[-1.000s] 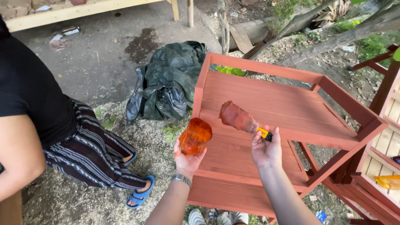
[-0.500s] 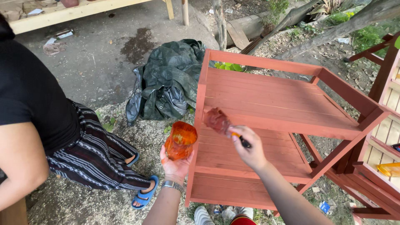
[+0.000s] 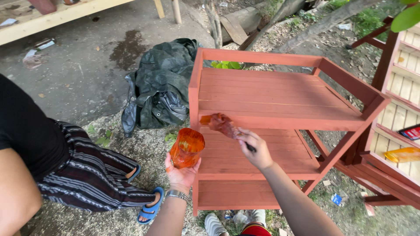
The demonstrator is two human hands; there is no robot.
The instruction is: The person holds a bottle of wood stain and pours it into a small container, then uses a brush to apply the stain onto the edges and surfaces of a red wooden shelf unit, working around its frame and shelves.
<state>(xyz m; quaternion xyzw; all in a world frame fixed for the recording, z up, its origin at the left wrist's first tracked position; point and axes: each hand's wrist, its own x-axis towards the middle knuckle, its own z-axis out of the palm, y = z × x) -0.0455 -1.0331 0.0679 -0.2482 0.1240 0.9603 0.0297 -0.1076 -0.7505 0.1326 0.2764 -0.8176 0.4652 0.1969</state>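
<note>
My left hand (image 3: pixel 181 174) cups an orange, paint-smeared plastic container (image 3: pixel 187 147) from below, held in front of the lower shelf. My right hand (image 3: pixel 256 148) grips a paintbrush (image 3: pixel 222 124) with reddish-brown bristles. The bristles press on the front edge of the top shelf of a red-brown wooden shelf unit (image 3: pixel 280 89), near its left post. A wet orange streak shows at the brush tip. A wristwatch sits on my left wrist.
Another person (image 3: pixel 52 161) in a black top, striped trousers and blue sandals sits at the left. A dark green crumpled tarp (image 3: pixel 162 87) lies on the concrete behind the shelf. A second slatted rack (image 3: pixel 393 113) stands at the right, holding an orange bottle (image 3: pixel 402 154).
The brush has moved down and left from mid-air onto the top shelf's front edge. The container has dropped lower with my left hand.
</note>
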